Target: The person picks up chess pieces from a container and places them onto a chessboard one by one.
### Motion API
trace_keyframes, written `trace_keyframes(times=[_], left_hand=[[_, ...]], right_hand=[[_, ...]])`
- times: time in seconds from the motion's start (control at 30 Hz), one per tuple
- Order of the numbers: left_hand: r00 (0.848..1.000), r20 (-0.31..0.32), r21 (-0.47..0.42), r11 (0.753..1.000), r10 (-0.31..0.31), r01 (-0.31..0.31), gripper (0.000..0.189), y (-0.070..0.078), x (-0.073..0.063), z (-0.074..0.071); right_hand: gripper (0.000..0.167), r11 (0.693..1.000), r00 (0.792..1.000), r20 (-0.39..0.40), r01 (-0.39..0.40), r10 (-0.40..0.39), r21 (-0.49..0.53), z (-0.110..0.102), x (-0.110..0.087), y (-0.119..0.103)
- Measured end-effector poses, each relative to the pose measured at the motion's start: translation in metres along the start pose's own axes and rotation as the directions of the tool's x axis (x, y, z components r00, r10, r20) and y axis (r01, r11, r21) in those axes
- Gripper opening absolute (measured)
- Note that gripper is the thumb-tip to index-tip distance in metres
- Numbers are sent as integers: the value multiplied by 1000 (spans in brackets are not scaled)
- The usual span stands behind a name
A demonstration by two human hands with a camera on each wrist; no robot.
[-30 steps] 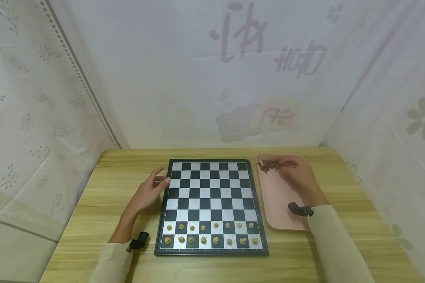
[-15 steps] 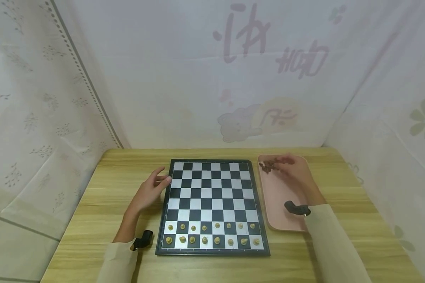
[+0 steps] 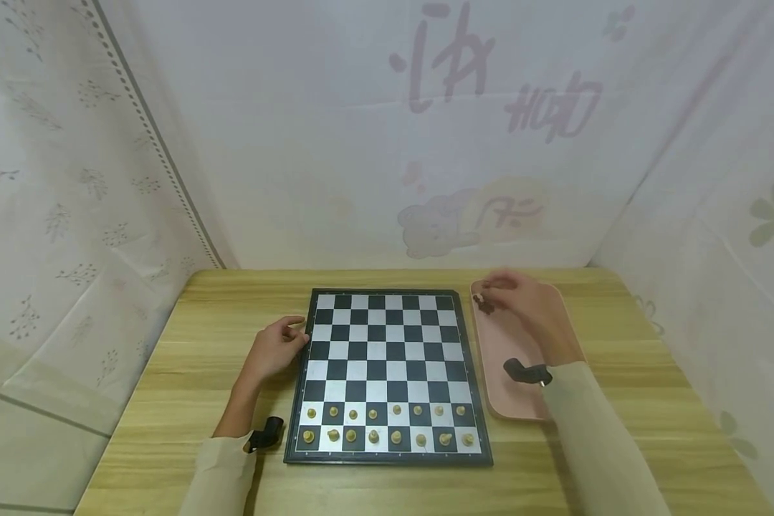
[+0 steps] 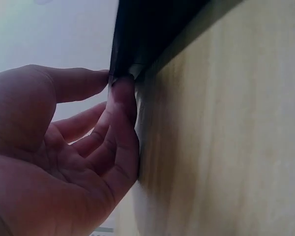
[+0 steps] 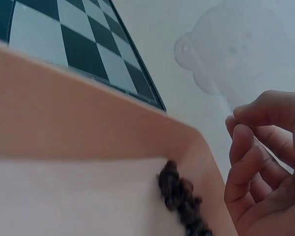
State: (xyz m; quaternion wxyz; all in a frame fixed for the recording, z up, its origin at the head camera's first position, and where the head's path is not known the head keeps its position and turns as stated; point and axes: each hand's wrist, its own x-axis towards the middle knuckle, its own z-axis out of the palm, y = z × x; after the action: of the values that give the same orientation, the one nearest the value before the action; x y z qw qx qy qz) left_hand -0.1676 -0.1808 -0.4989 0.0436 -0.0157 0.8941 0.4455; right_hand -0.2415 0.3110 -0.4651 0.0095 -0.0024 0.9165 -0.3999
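Observation:
The chessboard lies on the table, with two rows of yellowish chess pieces along its near side. At its left edge, my left hand pinches the dark border between thumb and forefinger, best seen in the left wrist view. My right hand is over the far end of the pink tray, close to a small pile of dark brown chess pieces. Its thumb and forefinger tips are together in the right wrist view, the other fingers curled; I cannot tell whether a small piece is between them.
The wooden table runs back to a pale printed cloth, and more cloth hangs at both sides. The tray stands just right of the board, its raised wall facing it.
My right hand has shifted left and up from among the dark pieces to the tray's far end. The left hand has slid slightly nearer along the board's edge, its fingers more bent.

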Motion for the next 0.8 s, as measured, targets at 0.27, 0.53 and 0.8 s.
trace_keyframes(times=[0.27, 0.53, 0.8], left_hand=[[1000, 4, -25, 1000, -14, 14, 49, -1, 1, 1], [1000, 7, -49, 999, -7, 7, 51, -3, -1, 0], [1000, 17, -81, 997, -20, 21, 52, -6, -4, 2]], right_hand=[[24, 906, 990, 92, 55, -102, 419, 20, 24, -22], [24, 972, 979, 133, 125, -153, 200, 40, 32, -48], [18, 971, 962, 168, 194, -216, 138, 67, 40, -75]])
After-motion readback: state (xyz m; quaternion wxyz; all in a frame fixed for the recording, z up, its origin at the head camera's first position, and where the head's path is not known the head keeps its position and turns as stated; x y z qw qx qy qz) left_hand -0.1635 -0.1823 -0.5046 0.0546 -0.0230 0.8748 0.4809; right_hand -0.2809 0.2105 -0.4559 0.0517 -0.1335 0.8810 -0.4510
